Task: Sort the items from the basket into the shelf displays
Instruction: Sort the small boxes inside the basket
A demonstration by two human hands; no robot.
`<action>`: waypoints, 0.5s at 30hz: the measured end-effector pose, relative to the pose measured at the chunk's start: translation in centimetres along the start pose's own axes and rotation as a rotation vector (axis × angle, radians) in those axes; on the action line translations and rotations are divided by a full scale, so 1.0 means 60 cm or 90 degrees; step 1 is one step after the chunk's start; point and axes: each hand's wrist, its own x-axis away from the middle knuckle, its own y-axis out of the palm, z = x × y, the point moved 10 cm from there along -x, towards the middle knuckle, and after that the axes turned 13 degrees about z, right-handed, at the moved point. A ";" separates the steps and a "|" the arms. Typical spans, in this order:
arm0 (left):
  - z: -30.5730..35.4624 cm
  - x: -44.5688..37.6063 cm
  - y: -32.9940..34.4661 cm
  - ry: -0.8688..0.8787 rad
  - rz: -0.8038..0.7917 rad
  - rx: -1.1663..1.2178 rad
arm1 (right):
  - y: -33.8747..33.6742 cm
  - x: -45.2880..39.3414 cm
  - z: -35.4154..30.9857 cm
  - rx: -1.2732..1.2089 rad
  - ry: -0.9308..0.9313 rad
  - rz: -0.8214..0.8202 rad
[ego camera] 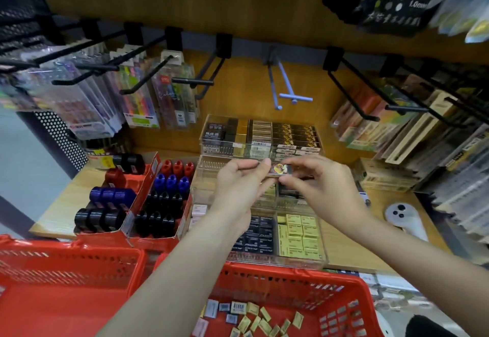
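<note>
My left hand (240, 180) and my right hand (317, 180) together hold a small flat black packet (280, 169) with a gold picture, pinching it by its two ends above the clear tiered display (209, 177) on the shelf. The display's top tier (260, 135) holds rows of black and gold packets. Its lower tier (296, 236) holds black boxes and yellow boxes. Below, a red basket (291, 278) contains several small yellow, white and pink packets (254, 319) on its floor.
A second red basket (66, 270) sits at the lower left. Red cartons of black, blue and red items (164, 199) stand left of the display. Pen packs hang on black hooks (132, 82). Boxed sets (423, 130) crowd the right; a white controller (404, 220) lies on the shelf.
</note>
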 end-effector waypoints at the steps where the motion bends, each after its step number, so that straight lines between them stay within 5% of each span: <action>1: 0.007 -0.005 0.000 0.092 -0.018 -0.125 | -0.001 -0.015 0.006 0.043 -0.023 0.002; 4: 0.000 -0.007 0.016 0.480 -0.102 -0.664 | -0.012 -0.085 0.065 0.174 0.032 0.032; 6: -0.051 -0.016 0.020 0.589 -0.189 -0.881 | -0.008 -0.130 0.101 0.221 0.072 0.050; 15: -0.105 -0.043 0.002 0.608 -0.226 -0.936 | 0.080 -0.209 0.203 0.351 0.224 -0.005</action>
